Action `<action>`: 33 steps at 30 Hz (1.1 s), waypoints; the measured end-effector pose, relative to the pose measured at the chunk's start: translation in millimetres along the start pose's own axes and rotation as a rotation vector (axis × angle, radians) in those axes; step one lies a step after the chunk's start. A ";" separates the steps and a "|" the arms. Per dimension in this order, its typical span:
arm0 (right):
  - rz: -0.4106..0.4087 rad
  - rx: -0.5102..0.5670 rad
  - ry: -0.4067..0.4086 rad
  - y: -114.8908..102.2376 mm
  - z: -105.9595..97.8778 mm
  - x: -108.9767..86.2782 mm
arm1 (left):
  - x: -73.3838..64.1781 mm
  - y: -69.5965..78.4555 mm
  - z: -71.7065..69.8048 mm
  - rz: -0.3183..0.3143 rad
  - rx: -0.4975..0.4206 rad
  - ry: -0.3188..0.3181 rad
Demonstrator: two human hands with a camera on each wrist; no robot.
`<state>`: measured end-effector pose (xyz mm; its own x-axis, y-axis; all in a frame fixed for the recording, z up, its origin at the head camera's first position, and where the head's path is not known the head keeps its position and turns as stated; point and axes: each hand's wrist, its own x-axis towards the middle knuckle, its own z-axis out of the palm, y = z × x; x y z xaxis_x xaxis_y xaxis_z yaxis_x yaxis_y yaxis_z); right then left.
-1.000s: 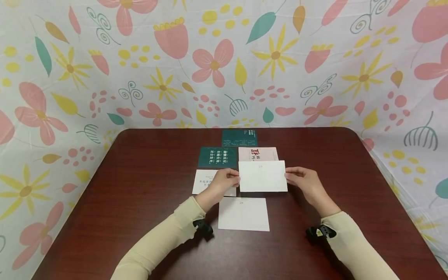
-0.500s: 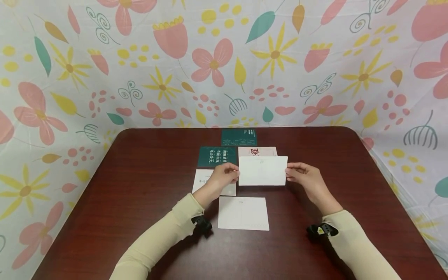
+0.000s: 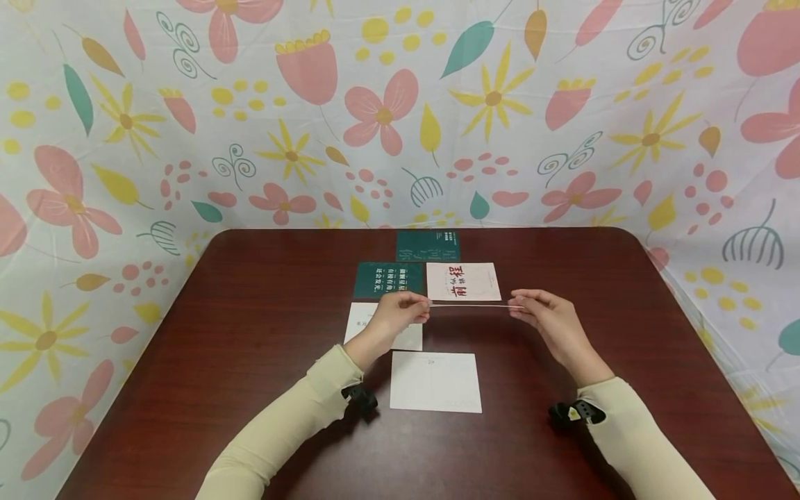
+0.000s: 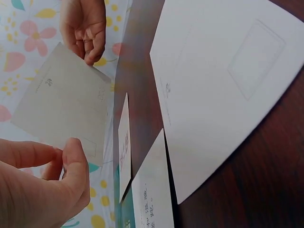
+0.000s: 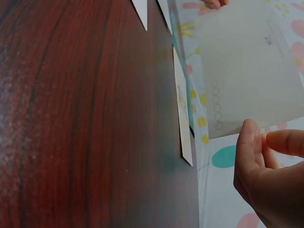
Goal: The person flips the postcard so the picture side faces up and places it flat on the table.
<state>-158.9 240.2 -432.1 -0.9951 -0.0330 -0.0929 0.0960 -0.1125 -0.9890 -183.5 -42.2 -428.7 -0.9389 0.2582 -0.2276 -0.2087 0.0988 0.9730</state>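
A postcard [image 3: 470, 305] is held up level between both hands, so thin in the head view that it looks like a line. My left hand [image 3: 389, 321] pinches its left edge between thumb and fingers. At the opposite edge, my right hand [image 3: 553, 329] does the same. Both wrist views show the pale side of the postcard [image 4: 64, 104], with a stamp box and a row of small circles. Just beyond it lies a pinkish card with red writing [image 3: 464, 281]. A white lettered card [image 3: 407, 339] is partly hidden under my left hand.
Closer to me lies a blank-looking white postcard [image 3: 435, 382]. A green card with white writing [image 3: 389, 279] lies beside the pinkish one, and a darker green card [image 3: 428, 246] is at the back edge of the brown table [image 3: 281, 278]. A floral cloth [image 3: 400, 139] hangs behind.
The held postcard has tilted from showing its white face to edge-on in the head view, uncovering the pinkish card behind it. Both hands have risen slightly; the cards on the table stay put.
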 end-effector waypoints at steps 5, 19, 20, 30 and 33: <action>0.003 -0.058 -0.012 3.5 -1.0 -0.4 | 0.8 -2.5 -1.9 0.001 0.062 0.014; 0.058 -0.383 0.096 13.5 3.7 3.5 | 6.3 -11.7 5.0 0.062 0.328 0.062; 0.066 -0.395 0.097 13.7 3.8 3.7 | 6.5 -11.5 5.8 0.064 0.346 0.063; 0.123 -0.474 0.061 18.2 4.5 8.8 | 11.8 -12.6 13.2 0.057 0.508 0.038; 0.142 -0.521 0.041 19.9 5.1 11.2 | 14.6 -14.6 14.0 0.055 0.551 0.027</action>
<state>-168.0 232.6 -452.3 -0.9741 0.0283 -0.2243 0.2168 0.3977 -0.8915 -190.4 -26.4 -446.8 -0.9526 0.2530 -0.1687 0.0082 0.5760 0.8174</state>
